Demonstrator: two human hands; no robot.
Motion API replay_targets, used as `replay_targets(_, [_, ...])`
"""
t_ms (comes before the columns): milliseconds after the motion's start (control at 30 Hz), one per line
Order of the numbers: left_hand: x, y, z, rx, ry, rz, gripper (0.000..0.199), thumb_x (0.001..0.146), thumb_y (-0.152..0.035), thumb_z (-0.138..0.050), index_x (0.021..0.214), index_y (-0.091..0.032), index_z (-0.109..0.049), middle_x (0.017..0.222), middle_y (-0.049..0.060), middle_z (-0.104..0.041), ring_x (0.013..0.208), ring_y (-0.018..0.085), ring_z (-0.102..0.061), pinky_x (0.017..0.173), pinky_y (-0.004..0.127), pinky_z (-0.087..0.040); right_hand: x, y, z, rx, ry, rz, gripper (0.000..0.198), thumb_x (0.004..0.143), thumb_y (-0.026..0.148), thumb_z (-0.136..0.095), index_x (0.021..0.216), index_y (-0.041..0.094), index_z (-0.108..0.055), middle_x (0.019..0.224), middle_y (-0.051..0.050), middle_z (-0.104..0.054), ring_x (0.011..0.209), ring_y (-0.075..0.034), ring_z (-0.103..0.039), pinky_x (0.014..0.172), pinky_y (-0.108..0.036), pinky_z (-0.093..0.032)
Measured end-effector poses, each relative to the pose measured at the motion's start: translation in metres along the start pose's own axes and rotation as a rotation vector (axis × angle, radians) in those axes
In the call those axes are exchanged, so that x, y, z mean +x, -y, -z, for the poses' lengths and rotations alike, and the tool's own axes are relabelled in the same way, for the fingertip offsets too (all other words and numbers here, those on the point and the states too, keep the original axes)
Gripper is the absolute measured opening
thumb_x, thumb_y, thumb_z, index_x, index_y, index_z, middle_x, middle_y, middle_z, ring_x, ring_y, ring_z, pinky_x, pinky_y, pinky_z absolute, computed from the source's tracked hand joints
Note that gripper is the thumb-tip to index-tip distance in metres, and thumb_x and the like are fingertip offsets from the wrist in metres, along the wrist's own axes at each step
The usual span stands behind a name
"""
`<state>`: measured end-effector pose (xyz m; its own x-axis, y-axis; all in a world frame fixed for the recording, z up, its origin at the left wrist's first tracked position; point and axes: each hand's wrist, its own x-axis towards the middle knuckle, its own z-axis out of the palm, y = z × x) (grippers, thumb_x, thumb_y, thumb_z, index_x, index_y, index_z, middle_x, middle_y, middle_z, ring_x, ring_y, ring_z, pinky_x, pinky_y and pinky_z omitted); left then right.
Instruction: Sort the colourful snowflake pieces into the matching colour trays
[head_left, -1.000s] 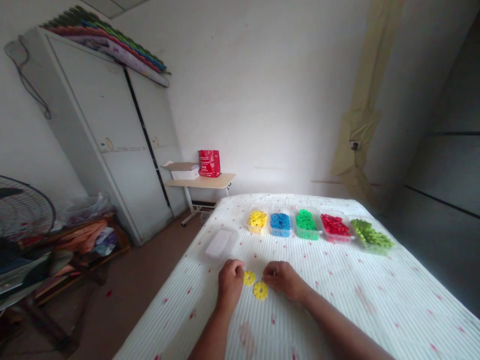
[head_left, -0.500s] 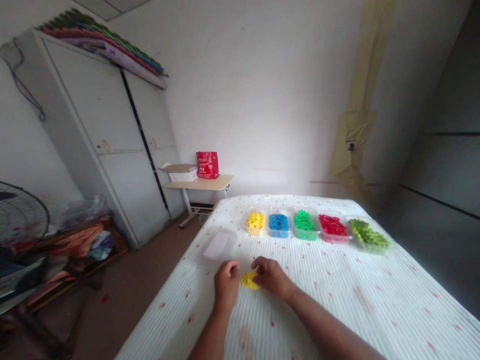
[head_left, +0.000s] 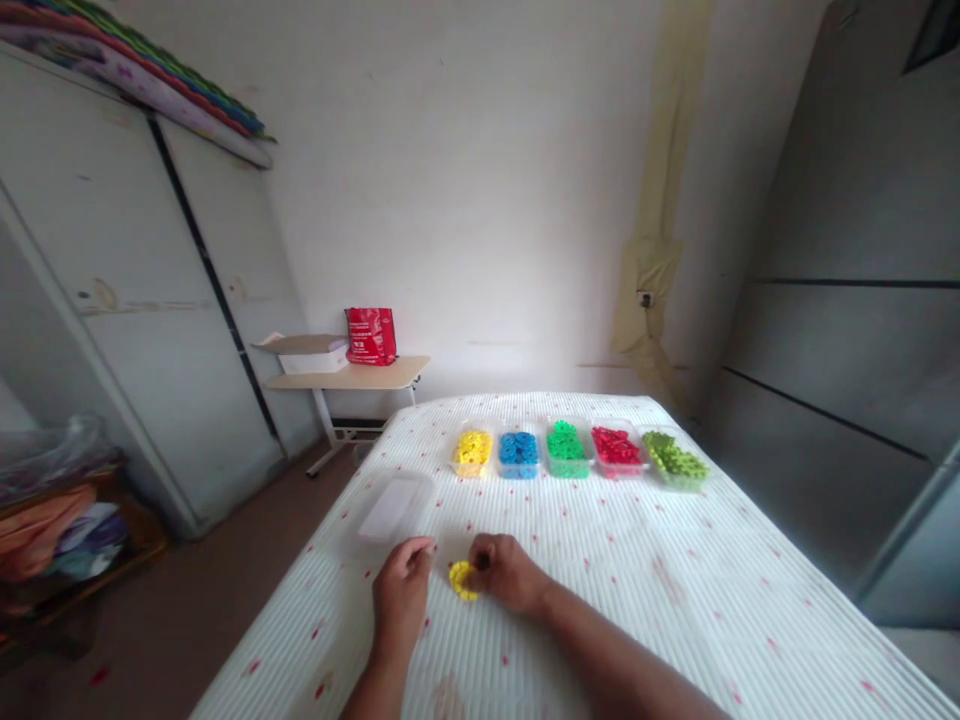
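The left hand and right hand are apart above the ribbed white tablecloth. Left fingers are curled; whether they hold anything cannot be told. A yellow notched disc lies between the hands, its right edge partly covered by the right fingertips; a firm grip cannot be confirmed. Beyond the left hand rests a translucent lid-like item. Farther out stands a row of clear tubs containing, left to right, yellow, blue, green, red and light-green pieces. Behind, a small table supports a box and red bag.
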<state>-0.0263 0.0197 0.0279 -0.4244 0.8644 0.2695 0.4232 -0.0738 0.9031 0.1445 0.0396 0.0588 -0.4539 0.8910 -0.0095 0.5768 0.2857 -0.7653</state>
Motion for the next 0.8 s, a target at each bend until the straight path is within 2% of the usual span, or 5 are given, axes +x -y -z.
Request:
replay_targets(133, [0.000, 0.001, 0.000, -0.028, -0.014, -0.004, 0.029, 0.062, -0.040, -0.052, 0.075, -0.018, -0.067, 0.075, 0.006, -0.071, 0.072, 0.022, -0.066, 0.066, 0.030, -0.052, -0.013, -0.026, 0.017, 0.541, 0.061, -0.113, 0.031, 0.059, 0.034, -0.069, 0.069, 0.020, -0.043, 0.048, 0.011, -0.047, 0.036, -0.005, -0.042, 0.038, -0.017, -0.030])
replay_targets(267, [0.000, 0.001, -0.001, -0.022, -0.005, -0.014, 0.029, 0.061, -0.040, -0.053, 0.073, -0.018, -0.068, 0.075, 0.006, -0.071, 0.069, 0.022, -0.065, 0.068, 0.031, -0.052, -0.028, -0.046, 0.039, 0.722, 0.021, -0.140, 0.042, 0.052, 0.041, -0.072, 0.073, 0.019, -0.043, 0.050, 0.009, -0.054, 0.032, -0.004, -0.042, 0.033, -0.016, -0.028])
replay_targets(500, [-0.001, -0.001, -0.002, 0.009, 0.051, -0.075, 0.026, 0.063, -0.037, -0.051, 0.070, -0.018, -0.068, 0.072, 0.005, -0.071, 0.071, 0.021, -0.065, 0.071, 0.032, -0.052, -0.037, -0.056, 0.055, 0.643, 0.148, -0.186, 0.028, 0.058, 0.031, -0.066, 0.073, 0.018, -0.047, 0.046, 0.009, -0.054, 0.034, -0.006, -0.044, 0.035, -0.017, -0.032])
replay_targets(667, [-0.003, 0.003, -0.003, 0.020, 0.098, -0.089, 0.024, 0.066, -0.036, -0.050, 0.068, -0.020, -0.066, 0.071, 0.004, -0.069, 0.071, 0.020, -0.064, 0.071, 0.029, -0.052, -0.004, -0.044, 0.071, 0.431, 0.111, -0.237, 0.015, 0.068, 0.020, -0.063, 0.073, 0.017, -0.049, 0.040, 0.009, -0.049, 0.034, -0.007, -0.045, 0.037, -0.018, -0.035])
replay_targets(800, [-0.004, 0.005, -0.002, 0.038, 0.132, -0.070, 0.023, 0.069, -0.035, -0.048, 0.070, -0.020, -0.065, 0.073, 0.004, -0.068, 0.072, 0.019, -0.064, 0.071, 0.028, -0.050, 0.044, -0.025, 0.093, 0.324, -0.059, -0.182, 0.020, 0.083, 0.028, -0.057, 0.095, 0.013, -0.058, 0.082, -0.004, -0.064, 0.067, -0.014, -0.061, 0.060, -0.029, -0.051])
